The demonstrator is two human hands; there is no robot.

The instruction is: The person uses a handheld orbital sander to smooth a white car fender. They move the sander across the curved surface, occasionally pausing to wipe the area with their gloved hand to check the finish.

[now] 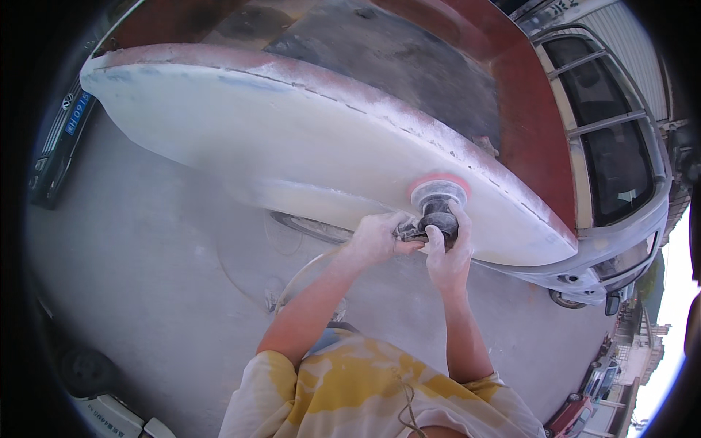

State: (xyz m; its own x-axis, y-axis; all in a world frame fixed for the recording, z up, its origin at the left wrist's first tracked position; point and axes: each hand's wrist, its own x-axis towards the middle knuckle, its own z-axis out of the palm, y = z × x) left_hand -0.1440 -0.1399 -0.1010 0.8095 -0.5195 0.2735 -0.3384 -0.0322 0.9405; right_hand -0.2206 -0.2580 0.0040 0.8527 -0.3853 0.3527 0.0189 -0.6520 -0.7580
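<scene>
A dusty black orbital sander (pixel 438 212) with a round pad and a reddish disc edge lies against the white side panel (pixel 292 139) of a pickup truck's bed. My left hand (pixel 380 237), coated in pale dust, is closed round the sander's handle at its left. With fingers wrapped about the body, my right hand (pixel 451 252) holds the sander from the right and below. A thin hose (pixel 303 271) runs down from near my left wrist. Whitish dust covers the panel, and its top edge shows worn reddish paint.
Behind the panel is the truck bed (pixel 394 58), dark-floored with red walls. The cab (pixel 606 131) with barred rear window stands at right. A wheel (pixel 314 226) shows below the panel. Another vehicle's front (pixel 62 146) is at far left, a white vehicle (pixel 109 420) at lower left.
</scene>
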